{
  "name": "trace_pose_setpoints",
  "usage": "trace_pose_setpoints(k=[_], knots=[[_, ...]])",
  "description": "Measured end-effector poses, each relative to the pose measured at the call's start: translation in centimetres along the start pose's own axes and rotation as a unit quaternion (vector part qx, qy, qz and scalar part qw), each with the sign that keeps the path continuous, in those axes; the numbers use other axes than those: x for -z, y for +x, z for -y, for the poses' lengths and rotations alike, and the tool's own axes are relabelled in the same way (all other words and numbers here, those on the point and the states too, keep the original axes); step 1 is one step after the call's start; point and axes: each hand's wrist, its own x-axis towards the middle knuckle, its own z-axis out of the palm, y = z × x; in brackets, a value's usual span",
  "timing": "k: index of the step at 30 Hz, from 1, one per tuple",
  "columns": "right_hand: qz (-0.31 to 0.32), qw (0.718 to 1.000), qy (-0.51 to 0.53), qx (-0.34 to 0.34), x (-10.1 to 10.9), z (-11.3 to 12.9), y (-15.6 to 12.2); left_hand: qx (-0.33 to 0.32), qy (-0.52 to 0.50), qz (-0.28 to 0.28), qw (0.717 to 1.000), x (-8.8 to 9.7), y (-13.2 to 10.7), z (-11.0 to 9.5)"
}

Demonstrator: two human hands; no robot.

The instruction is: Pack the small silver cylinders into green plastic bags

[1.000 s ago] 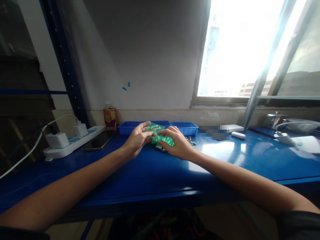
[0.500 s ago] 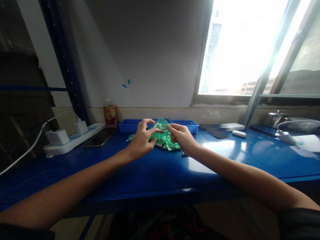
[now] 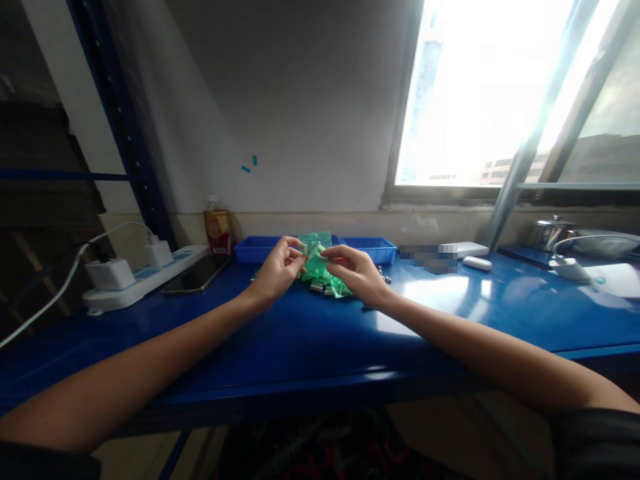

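A small translucent green plastic bag (image 3: pixel 316 241) is held up between my two hands. My left hand (image 3: pixel 277 272) pinches its left side, thumb against fingers. At its right side, my right hand (image 3: pixel 356 272) has the fingers closed on the bag near its middle. Pale bits show through the plastic, too small to name. Just below lies a heap of crinkled green bags (image 3: pixel 341 288) with small metallic pieces (image 3: pixel 320 289) at its front. A few more small metallic pieces (image 3: pixel 384 275) lie beyond my right hand.
Two blue trays (image 3: pixel 255 249) stand against the wall behind my hands. To the left are a phone (image 3: pixel 195 277), a white power strip (image 3: pixel 145 283) with chargers, and a bottle (image 3: pixel 219 230). A white case (image 3: pixel 477 264) and a steel pot (image 3: pixel 553 235) sit to the right.
My left hand's spread fingers have closed on the green bag's left side. The bag now stands upright between both hands; my right hand's fingers have shifted slightly on it.
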Motion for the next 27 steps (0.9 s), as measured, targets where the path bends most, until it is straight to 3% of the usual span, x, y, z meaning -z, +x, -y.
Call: trace_pose_setpoints(k=[2,4,6,8,11,14,16,19,21,23,25,27], knots=[[-0.006,0.996,0.061,-0.057,-0.2,0.3,0.1,-0.129,0.109,0.01,0.986,0.2,-0.3,-0.1],[-0.041,0.99,0.092,-0.102,-0.4,0.4,0.2,-0.241,0.21,0.036,0.947,0.4,-0.7,-0.2],[-0.065,0.987,0.074,-0.124,-0.5,0.2,0.2,-0.302,0.273,0.057,0.912,0.5,-1.0,-0.5],[-0.049,0.993,0.022,-0.108,-0.5,-0.1,0.2,-0.308,0.297,0.065,0.901,0.4,-1.2,-0.6],[-0.025,0.996,-0.083,-0.007,-0.3,-0.7,0.2,-0.213,0.246,0.068,0.943,0.3,-1.1,-0.8],[-0.025,0.978,-0.186,0.095,0.0,-1.0,0.0,-0.031,0.101,0.049,0.993,0.2,-0.6,-0.9],[-0.015,0.965,-0.231,0.125,0.2,-1.1,-0.1,0.062,0.021,0.039,0.997,0.2,-0.2,-0.8],[0.011,0.957,-0.261,0.128,0.2,-1.3,-0.1,0.099,-0.02,0.056,0.993,0.2,0.2,-0.5],[0.021,0.966,-0.231,0.11,0.1,-1.4,-0.1,0.056,0.002,0.044,0.997,0.2,0.2,-0.3],[0.006,0.983,-0.171,0.064,0.0,-1.5,0.1,-0.045,0.082,0.011,0.996,0.4,-0.1,-0.2],[-0.013,0.995,-0.094,-0.012,0.0,-1.4,0.3,-0.185,0.198,0.008,0.963,0.6,-0.4,-0.3],[-0.016,0.995,0.0,-0.095,0.0,-1.2,0.5,-0.297,0.29,0.048,0.908,0.7,-0.8,-0.5]])
